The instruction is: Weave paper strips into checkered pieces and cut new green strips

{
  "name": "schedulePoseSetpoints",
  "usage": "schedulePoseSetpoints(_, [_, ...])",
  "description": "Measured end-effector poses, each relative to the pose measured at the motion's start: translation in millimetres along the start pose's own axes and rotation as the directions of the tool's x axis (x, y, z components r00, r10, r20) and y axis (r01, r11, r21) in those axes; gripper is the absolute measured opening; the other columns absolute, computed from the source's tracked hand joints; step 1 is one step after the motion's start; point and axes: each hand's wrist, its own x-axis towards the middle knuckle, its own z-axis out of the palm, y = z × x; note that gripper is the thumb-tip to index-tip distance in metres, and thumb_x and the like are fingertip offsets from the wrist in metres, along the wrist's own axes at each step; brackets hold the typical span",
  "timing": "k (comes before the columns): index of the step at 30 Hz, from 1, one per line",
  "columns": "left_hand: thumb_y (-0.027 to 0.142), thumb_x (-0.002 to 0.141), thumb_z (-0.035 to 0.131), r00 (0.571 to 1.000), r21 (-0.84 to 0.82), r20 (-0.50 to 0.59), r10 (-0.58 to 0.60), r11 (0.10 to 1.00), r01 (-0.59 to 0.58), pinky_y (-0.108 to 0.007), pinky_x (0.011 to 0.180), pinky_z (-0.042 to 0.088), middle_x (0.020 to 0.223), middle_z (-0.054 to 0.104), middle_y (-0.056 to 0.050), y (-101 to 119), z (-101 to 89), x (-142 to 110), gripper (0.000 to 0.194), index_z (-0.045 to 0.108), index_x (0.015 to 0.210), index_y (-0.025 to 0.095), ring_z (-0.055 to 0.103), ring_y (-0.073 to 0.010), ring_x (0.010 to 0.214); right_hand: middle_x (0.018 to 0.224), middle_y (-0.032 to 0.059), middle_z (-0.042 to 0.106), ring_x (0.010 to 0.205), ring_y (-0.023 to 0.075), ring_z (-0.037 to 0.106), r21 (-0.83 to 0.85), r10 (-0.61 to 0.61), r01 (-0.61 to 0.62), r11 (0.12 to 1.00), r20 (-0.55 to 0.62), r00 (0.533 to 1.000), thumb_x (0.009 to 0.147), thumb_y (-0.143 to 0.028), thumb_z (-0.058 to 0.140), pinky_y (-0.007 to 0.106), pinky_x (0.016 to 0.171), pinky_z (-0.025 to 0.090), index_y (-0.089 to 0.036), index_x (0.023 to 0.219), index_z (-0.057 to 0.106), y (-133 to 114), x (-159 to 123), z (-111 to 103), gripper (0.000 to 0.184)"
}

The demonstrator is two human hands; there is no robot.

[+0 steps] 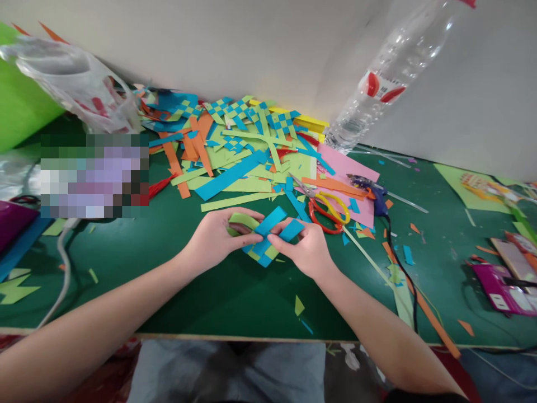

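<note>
Between my two hands is a small weave of blue and light green paper strips (265,258), held just above the green tabletop. My left hand (222,238) pinches its left side, where a green strip curls up in a loop. The fingers of my right hand (304,246) are closed on the right side, with thumb and fingertips near the middle; blue strip ends stick up between the hands. Parts of the weave are hidden behind the fingers. Beyond my right hand lie scissors (327,210) with red and yellow handles.
A heap of cut strips and woven pieces (239,143) covers the back. Behind it on the right leans a clear plastic bottle (377,84). A glue gun (378,200) with a black cord lies right. A plastic bag (79,84) stands left, above a blurred-out object with a white cable (65,268).
</note>
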Motion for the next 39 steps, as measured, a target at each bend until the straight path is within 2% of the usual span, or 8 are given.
schedulePoseSetpoints(3, [0.037,0.067,0.083,0.999,-0.072,-0.046,0.015,0.997,-0.018,-0.029,0.069,0.06,0.099,0.074,-0.005,0.6,0.6,0.7,0.043,0.07,0.105,0.021,0.071,-0.0193,0.077,0.072,-0.0012,0.071,0.068,0.016,0.066,0.031,0.003,-0.002,1.0,-0.036,0.999,0.074,-0.034,0.074,0.03,0.065,0.055,-0.021,0.073,0.069,1.5,0.8,-1.7,0.013])
schedulePoseSetpoints(7, [0.035,0.066,0.084,0.985,-0.335,-0.166,0.045,0.937,-0.1,-0.034,0.082,0.059,0.119,0.067,-0.008,-5.7,0.2,4.0,0.064,0.058,0.123,0.023,0.071,-0.0218,0.092,0.079,0.0004,0.073,0.077,0.0179,0.069,0.118,0.015,0.002,0.993,-0.145,0.989,0.074,-0.036,0.076,0.035,0.076,0.057,-0.022,0.076,0.07,4.5,2.6,-2.6,0.015])
schedulePoseSetpoints(10, [0.033,0.067,0.085,0.989,-0.424,-0.147,0.008,0.903,-0.07,-0.035,0.085,0.058,0.111,0.07,-0.008,-9.0,-0.1,6.0,0.067,0.054,0.125,0.023,0.071,-0.0223,0.095,0.083,0.0013,0.073,0.083,0.0189,0.069,0.194,0.024,0.018,0.981,-0.209,0.978,0.074,-0.037,0.076,0.038,0.082,0.057,-0.023,0.078,0.07,6.7,3.5,-0.7,0.016])
schedulePoseSetpoints(13, [0.035,0.066,0.086,0.996,-0.441,-0.086,-0.04,0.897,-0.002,-0.036,0.086,0.058,0.101,0.074,-0.008,-9.0,1.0,6.1,0.064,0.058,0.121,0.02,0.07,-0.0235,0.096,0.083,0.0013,0.072,0.083,0.0182,0.069,0.272,0.052,0.007,0.962,-0.211,0.976,0.073,-0.039,0.077,0.036,0.079,0.058,-0.023,0.079,0.069,8.4,3.5,2.6,0.019])
schedulePoseSetpoints(18, [0.038,0.063,0.087,0.998,-0.434,0.002,-0.055,0.899,0.051,-0.034,0.081,0.058,0.092,0.076,-0.006,-10.3,4.6,4.6,0.037,0.072,0.09,0.018,0.071,-0.0216,0.085,0.075,-0.0004,0.068,0.072,0.016,0.066,0.37,0.12,-0.065,0.927,-0.126,0.985,0.069,-0.044,0.08,0.032,0.067,0.058,-0.024,0.079,0.069,9.8,2.3,6.6,0.025])
schedulePoseSetpoints(28, [0.042,0.065,0.084,0.998,-0.396,-0.045,-0.036,0.918,0.015,-0.033,0.075,0.058,0.086,0.076,-0.005,-10.3,6.5,2.8,0.03,0.076,0.084,0.02,0.071,-0.0199,0.077,0.075,0.0014,0.073,0.064,0.0163,0.069,0.228,0.164,-0.138,0.964,-0.099,0.981,0.067,-0.045,0.08,0.029,0.055,0.057,-0.022,0.077,0.072,5.0,-2.6,6.4,0.027])
schedulePoseSetpoints(34, [0.037,0.069,0.083,0.999,-0.404,-0.051,-0.015,0.915,-0.006,-0.028,0.074,0.057,0.084,0.076,-0.003,-11.2,6.2,2.3,0.023,0.076,0.084,0.02,0.07,-0.017,0.076,0.072,0.0013,0.075,0.071,0.0189,0.071,0.202,0.095,-0.07,0.977,-0.12,0.988,0.069,-0.042,0.08,0.034,0.069,0.06,-0.022,0.07,0.073,1.3,-3.5,6.9,0.021])
schedulePoseSetpoints(39, [0.041,0.069,0.082,0.998,-0.341,-0.06,0.015,0.94,-0.035,-0.026,0.069,0.056,0.084,0.074,-0.004,-9.4,4.9,0.4,0.025,0.075,0.079,0.019,0.068,-0.0157,0.073,0.067,0.0,0.073,0.062,0.0169,0.069,0.232,0.166,-0.133,0.964,-0.128,0.978,0.063,-0.039,0.084,0.029,0.057,0.058,-0.023,0.071,0.075,3.6,-3.8,6.5,0.02])
